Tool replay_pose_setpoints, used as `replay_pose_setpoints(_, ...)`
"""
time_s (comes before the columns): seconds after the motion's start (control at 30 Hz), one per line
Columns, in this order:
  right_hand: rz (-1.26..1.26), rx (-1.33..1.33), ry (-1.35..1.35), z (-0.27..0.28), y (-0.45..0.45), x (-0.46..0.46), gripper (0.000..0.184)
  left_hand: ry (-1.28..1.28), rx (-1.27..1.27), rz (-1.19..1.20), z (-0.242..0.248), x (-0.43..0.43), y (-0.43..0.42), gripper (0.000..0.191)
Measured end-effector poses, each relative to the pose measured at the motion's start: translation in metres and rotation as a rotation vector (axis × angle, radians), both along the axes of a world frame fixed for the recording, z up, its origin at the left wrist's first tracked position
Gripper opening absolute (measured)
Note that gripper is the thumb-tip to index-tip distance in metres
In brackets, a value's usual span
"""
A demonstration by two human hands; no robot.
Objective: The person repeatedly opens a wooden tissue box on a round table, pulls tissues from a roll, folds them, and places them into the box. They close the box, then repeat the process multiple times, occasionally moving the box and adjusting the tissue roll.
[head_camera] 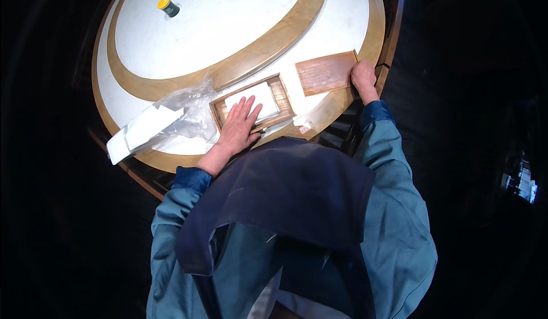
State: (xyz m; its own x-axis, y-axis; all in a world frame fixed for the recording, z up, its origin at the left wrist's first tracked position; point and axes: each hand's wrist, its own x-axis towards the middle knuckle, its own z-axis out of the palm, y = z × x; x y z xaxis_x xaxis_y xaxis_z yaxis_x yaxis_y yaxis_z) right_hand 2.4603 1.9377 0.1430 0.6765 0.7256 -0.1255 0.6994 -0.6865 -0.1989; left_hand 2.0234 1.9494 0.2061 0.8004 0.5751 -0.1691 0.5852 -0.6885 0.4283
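A shallow wooden box (283, 92) lies uncovered on the round table in front of me. Inside it rests a stack of white paper or cards (261, 98), smaller than the box. My left hand (240, 124) lies palm down with fingers spread over the stack and the box's near wall. To the right, a flat wooden lid (325, 74) lies on the tabletop, apart from the box. My right hand (364, 77) has its fingers curled on the lid's right edge; the fingertips are partly hidden.
A clear plastic bag (188, 109) touches the box's left side. White packaging (145, 133) lies by it, reaching past the table rim. A small red-and-white packet (304, 127) sits near the front edge. A dark canister with a yellow lid (168, 6) stands on the raised round centre (222, 28).
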Motion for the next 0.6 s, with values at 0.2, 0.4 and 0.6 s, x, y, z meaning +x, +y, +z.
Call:
replay_pose_setpoints(0.2,-0.060,0.380,0.166,0.008,-0.032,0.006,0.043,-0.009,0.024,0.017,-0.013,0.002,-0.002,0.084)
replay_pose_setpoints(0.4,-0.085,0.431,0.399,0.030,-0.064,-0.015,0.046,-0.004,0.044,0.039,-0.012,0.005,-0.007,0.081)
replay_pose_setpoints(0.6,-0.105,0.418,0.409,0.031,-0.066,-0.036,0.047,0.027,0.057,0.031,-0.013,0.006,-0.007,0.083)
